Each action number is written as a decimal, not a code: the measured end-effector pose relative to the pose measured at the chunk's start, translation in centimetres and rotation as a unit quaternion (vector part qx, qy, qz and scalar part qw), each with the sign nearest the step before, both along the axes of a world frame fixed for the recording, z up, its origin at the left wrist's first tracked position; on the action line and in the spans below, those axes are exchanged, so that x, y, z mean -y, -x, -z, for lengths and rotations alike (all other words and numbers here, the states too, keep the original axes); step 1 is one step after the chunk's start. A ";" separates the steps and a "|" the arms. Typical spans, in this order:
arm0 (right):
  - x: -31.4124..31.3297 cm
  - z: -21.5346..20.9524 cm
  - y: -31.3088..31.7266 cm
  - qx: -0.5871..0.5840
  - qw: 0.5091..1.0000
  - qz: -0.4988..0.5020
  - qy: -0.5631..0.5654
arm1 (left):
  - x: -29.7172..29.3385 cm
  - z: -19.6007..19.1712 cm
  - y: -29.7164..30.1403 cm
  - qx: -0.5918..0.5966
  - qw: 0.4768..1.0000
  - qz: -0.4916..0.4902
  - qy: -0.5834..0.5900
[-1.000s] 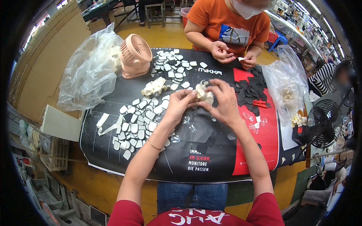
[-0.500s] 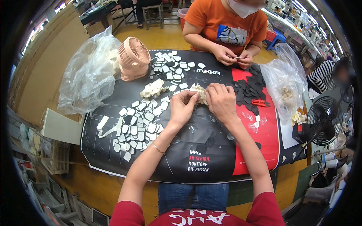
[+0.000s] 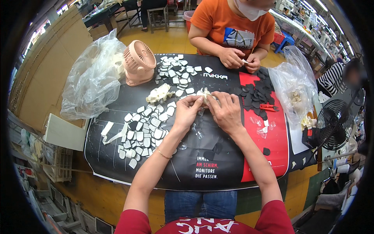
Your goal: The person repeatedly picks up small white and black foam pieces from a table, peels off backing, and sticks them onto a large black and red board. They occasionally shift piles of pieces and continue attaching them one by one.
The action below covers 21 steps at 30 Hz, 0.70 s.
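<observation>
pinching a small cream piece (image 3: 203, 94) between them, left hand (image 3: 187, 111) and right hand (image 3: 225, 112) meet fingertip to fingertip.

cream pieces (image 3: 145, 132), pink fan (image 3: 138, 62), black-and-red mat (image 3: 218, 156), perhaps glossy.

Open mat toward you, clutter on every other side

From your hands, the black mat (image 3: 218, 163) at 6 o'clock lies open. At 9 the white pieces (image 3: 142, 128) crowd the way; at 11 stand the pink fan (image 3: 138, 62) and a plastic bag (image 3: 91, 78); at 12 the co-worker's hands (image 3: 237, 58); at 3 black pieces (image 3: 253, 95) and another bag (image 3: 294, 84).
</observation>
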State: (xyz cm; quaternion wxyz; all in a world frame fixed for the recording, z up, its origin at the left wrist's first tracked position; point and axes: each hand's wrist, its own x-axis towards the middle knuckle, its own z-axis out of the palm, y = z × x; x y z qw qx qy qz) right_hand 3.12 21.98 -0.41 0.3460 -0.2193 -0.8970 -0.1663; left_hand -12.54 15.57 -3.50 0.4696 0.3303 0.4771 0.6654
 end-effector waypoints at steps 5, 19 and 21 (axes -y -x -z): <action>-0.4 0.2 0.0 0.029 0.999 0.020 -0.014 | -0.1 0.2 -0.2 0.015 1.000 -0.007 -0.010; -5.4 0.1 -2.0 -0.104 0.954 0.088 0.269 | 0.3 -1.6 0.6 -0.056 0.997 0.033 0.032; -4.2 -1.0 -2.1 -0.136 0.954 0.106 0.245 | 1.0 -2.5 -0.1 -0.031 0.999 0.030 0.002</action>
